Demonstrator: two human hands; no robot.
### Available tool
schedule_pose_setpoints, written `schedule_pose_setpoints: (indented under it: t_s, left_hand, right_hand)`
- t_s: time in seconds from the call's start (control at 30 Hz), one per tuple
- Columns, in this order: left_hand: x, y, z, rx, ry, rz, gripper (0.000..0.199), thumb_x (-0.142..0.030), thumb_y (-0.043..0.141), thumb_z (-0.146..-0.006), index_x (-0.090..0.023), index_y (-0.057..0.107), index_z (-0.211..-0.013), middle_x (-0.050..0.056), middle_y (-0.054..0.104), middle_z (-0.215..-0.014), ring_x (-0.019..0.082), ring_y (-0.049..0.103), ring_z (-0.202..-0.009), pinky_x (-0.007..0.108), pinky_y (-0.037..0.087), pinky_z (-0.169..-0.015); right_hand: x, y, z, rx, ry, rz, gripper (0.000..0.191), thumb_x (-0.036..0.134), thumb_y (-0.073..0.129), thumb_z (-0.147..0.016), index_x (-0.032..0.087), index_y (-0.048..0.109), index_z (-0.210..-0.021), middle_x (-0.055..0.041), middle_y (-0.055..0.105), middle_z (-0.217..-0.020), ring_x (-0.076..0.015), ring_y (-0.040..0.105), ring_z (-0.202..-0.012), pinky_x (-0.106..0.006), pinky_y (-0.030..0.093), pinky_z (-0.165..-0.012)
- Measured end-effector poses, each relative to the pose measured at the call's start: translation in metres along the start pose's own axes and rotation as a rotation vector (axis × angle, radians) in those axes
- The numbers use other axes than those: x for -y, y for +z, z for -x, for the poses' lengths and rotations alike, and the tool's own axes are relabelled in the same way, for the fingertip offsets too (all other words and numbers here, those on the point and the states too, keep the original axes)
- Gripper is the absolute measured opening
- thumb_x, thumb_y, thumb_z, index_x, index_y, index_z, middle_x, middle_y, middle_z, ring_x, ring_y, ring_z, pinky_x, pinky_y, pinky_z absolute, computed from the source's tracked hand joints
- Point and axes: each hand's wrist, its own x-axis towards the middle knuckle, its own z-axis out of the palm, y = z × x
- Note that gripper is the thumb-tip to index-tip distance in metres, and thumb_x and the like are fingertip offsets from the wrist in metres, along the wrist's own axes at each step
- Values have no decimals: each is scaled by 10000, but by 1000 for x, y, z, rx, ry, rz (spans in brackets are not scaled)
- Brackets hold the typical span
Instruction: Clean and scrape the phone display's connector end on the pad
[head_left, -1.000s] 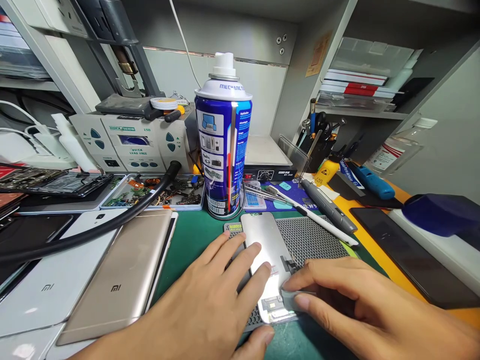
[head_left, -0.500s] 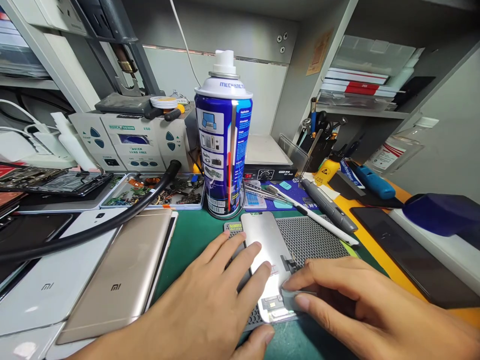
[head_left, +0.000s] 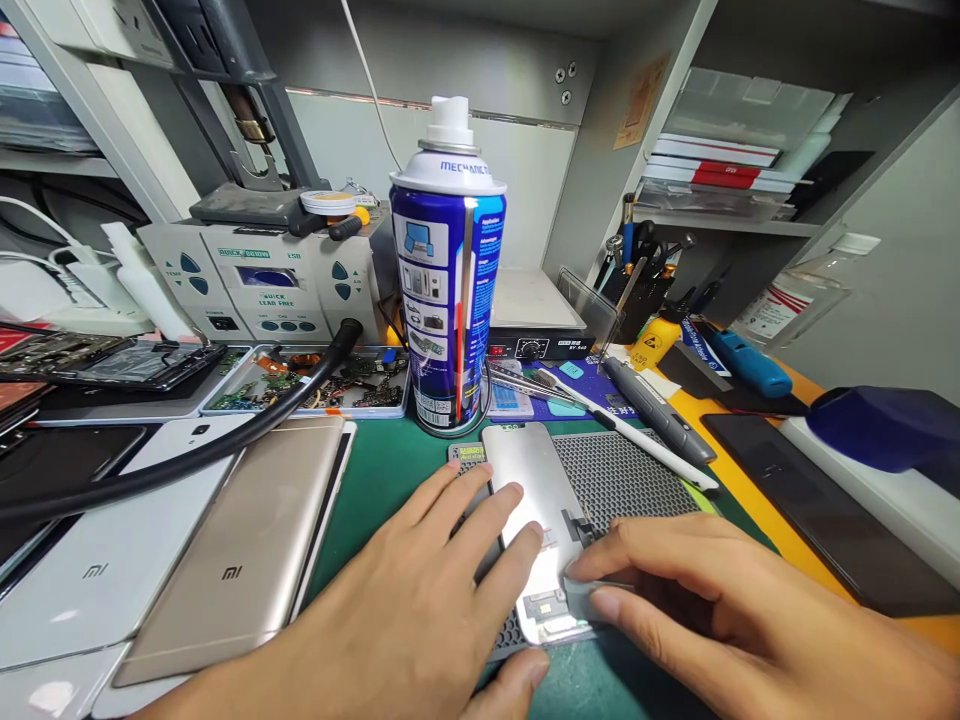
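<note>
A phone screen (head_left: pixel 536 490) lies with its silvery back upward on a grey honeycomb-patterned mat (head_left: pixel 626 470). My left hand (head_left: pixel 439 570) is open, its spread fingers resting along the screen's left side. At the lower right edge of the screen, my right hand (head_left: pixel 697 600) pinches a thin grey flap (head_left: pixel 579 600) between thumb and forefinger; whether it is film or flex cable I cannot tell. A short dark flex cable (head_left: pixel 577 528) sticks out just above those fingertips. The right hand's other fingers are curled and partly hidden.
Behind the screen stands a blue spray can (head_left: pixel 448 300). Phones, including a gold one (head_left: pixel 247 540), lie left, under a black hose (head_left: pixel 225 445). A white brush (head_left: pixel 637 440) and grey pen-like tool (head_left: pixel 660 410) lie right, near a dark phone (head_left: pixel 810 500). A soldering station (head_left: pixel 262 280) stands behind.
</note>
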Motion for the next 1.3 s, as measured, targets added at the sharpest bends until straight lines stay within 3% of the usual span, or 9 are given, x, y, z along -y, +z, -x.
schedule_pose_setpoints:
  t_s: [0.83, 1.07, 1.3]
  left_hand:
    - [3, 4, 1, 1, 32, 13, 536, -533, 610, -1011, -132, 681, -1359, 189, 669, -1407, 413, 605, -1337, 597, 482, -1168]
    - [-2, -5, 1, -5, 1, -3, 490, -475, 591, -1040, -131, 668, -1381, 181, 658, -1430, 406, 589, -1361, 587, 470, -1181]
    - [4, 8, 2, -10, 36, -8, 551, -553, 605, -1010, -141, 672, -1369, 183, 663, -1417, 411, 604, -1333, 597, 476, -1168]
  right_hand:
    - [3, -2, -1, 43, 39, -5, 262, 528, 638, -1038, 403, 753, -1236, 27, 780, -1209, -225, 734, -1119, -281, 597, -980]
    - [1, 0, -1, 26, 17, 2, 249, 500, 621, -1056, 401, 742, -1251, 30, 774, -1226, -217, 728, -1130, -272, 587, -983]
    - [-4, 2, 0, 27, -9, -4, 236, 491, 630, -1057, 439, 706, -1274, 68, 760, -1237, -189, 717, -1137, -247, 568, -996]
